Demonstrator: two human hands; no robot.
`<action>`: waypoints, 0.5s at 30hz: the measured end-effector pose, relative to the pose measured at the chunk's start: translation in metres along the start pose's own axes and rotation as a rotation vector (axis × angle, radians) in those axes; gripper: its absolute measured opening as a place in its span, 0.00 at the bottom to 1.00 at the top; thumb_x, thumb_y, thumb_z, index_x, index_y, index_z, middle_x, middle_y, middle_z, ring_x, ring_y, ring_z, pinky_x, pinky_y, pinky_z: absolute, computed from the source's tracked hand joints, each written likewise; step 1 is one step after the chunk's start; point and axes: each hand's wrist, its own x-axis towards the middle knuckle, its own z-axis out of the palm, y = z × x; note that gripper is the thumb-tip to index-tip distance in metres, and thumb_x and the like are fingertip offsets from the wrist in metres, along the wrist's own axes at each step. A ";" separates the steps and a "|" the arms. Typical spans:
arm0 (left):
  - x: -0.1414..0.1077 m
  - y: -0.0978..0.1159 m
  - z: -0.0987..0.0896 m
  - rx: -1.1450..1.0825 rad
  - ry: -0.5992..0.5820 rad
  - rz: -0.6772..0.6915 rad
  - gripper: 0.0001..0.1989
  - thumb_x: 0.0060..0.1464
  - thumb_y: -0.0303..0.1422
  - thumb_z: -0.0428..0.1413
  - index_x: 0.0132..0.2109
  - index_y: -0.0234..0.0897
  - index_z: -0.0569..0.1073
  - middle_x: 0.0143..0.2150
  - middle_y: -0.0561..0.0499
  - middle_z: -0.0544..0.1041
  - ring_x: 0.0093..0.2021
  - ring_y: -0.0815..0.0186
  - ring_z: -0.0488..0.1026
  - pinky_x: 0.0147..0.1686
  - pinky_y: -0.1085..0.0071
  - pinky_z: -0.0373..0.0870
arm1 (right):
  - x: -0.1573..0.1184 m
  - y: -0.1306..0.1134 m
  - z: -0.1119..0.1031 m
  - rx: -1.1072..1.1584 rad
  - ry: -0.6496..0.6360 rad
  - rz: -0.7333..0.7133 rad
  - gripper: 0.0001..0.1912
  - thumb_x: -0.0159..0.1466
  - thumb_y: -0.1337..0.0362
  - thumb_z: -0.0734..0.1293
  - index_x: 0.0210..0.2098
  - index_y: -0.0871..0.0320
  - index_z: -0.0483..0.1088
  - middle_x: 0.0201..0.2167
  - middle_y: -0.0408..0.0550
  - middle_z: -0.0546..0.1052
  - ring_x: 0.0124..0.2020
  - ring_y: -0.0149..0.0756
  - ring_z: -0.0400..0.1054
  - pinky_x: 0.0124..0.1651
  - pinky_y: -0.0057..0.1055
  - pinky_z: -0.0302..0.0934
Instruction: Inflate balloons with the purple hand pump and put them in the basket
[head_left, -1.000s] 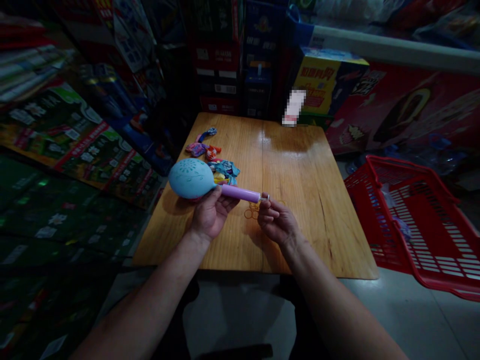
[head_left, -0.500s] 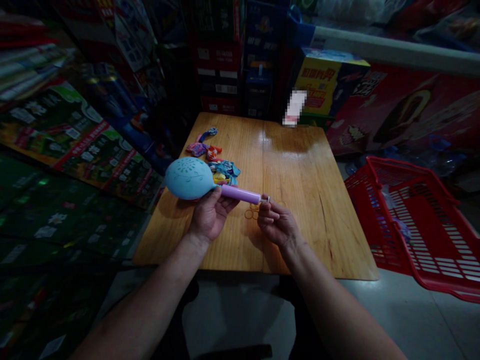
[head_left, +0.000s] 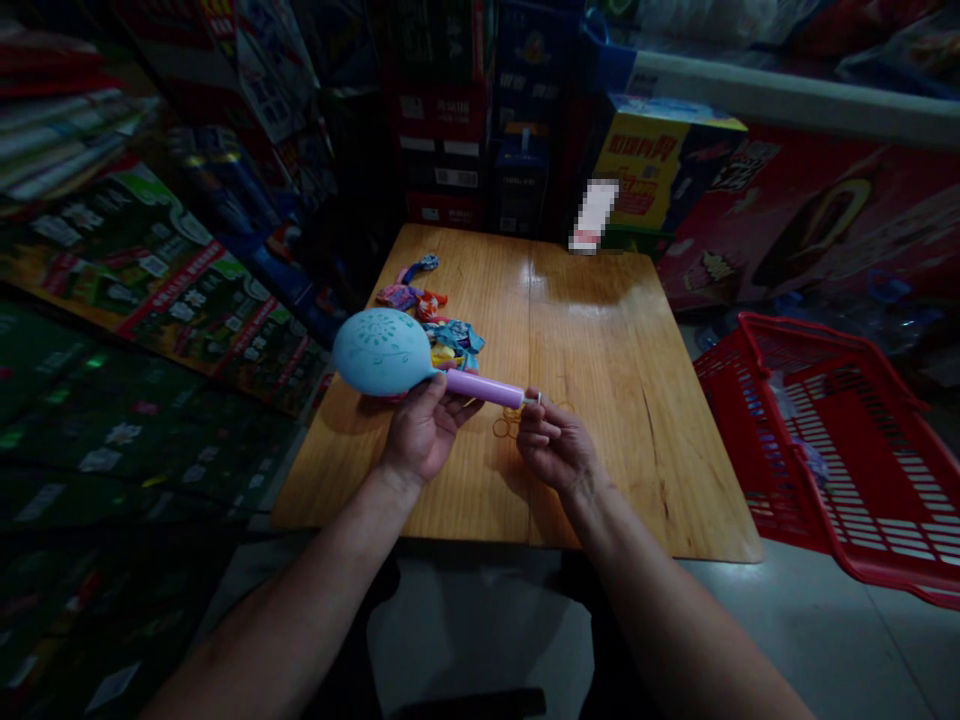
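Note:
A light blue balloon (head_left: 381,350) with a green flower print is inflated, its neck on the left end of a purple pump (head_left: 486,388). My left hand (head_left: 426,428) pinches the balloon's neck at the nozzle, fingers under the pump. At the pump's right end, the fingers of my right hand (head_left: 553,440) are closed on the white handle, which sits close to the barrel. Several orange rubber bands (head_left: 504,428) lie on the table beneath. Behind the balloon are uninflated balloons (head_left: 459,340) in mixed colours.
The wooden table (head_left: 600,350) fills the middle. A red basket (head_left: 825,440) stands on the floor at the right. Stacked green cartons (head_left: 97,420) line the left; more boxes and a yellow carton (head_left: 637,160) are behind the table. A blurred pale item lies at the back edge.
The view has shifted slightly, so everything sits a little further right. Both hands keep their hold on the balloon neck and the pump handle, with the handle still close to the barrel.

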 end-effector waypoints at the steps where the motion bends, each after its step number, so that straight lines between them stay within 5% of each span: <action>1: -0.001 -0.003 0.001 -0.006 0.001 -0.016 0.13 0.59 0.35 0.59 0.50 0.39 0.74 0.49 0.45 0.80 0.56 0.56 0.74 0.57 0.52 0.69 | 0.002 0.003 0.000 0.004 0.004 0.007 0.06 0.70 0.72 0.60 0.42 0.62 0.68 0.25 0.38 0.72 0.15 0.16 0.55 0.20 0.15 0.57; 10: 0.009 0.016 -0.002 0.003 0.041 0.063 0.12 0.57 0.36 0.60 0.48 0.39 0.74 0.47 0.45 0.81 0.54 0.55 0.75 0.56 0.52 0.69 | -0.011 -0.023 0.004 -0.025 -0.038 -0.060 0.07 0.68 0.73 0.60 0.40 0.61 0.69 0.25 0.37 0.73 0.14 0.15 0.54 0.20 0.14 0.55; 15: -0.001 0.006 -0.001 0.031 -0.005 0.019 0.15 0.57 0.37 0.60 0.50 0.39 0.74 0.50 0.44 0.80 0.55 0.54 0.75 0.56 0.51 0.69 | -0.006 -0.007 0.000 -0.022 -0.024 -0.029 0.05 0.68 0.73 0.62 0.41 0.61 0.69 0.24 0.37 0.72 0.15 0.16 0.55 0.21 0.14 0.57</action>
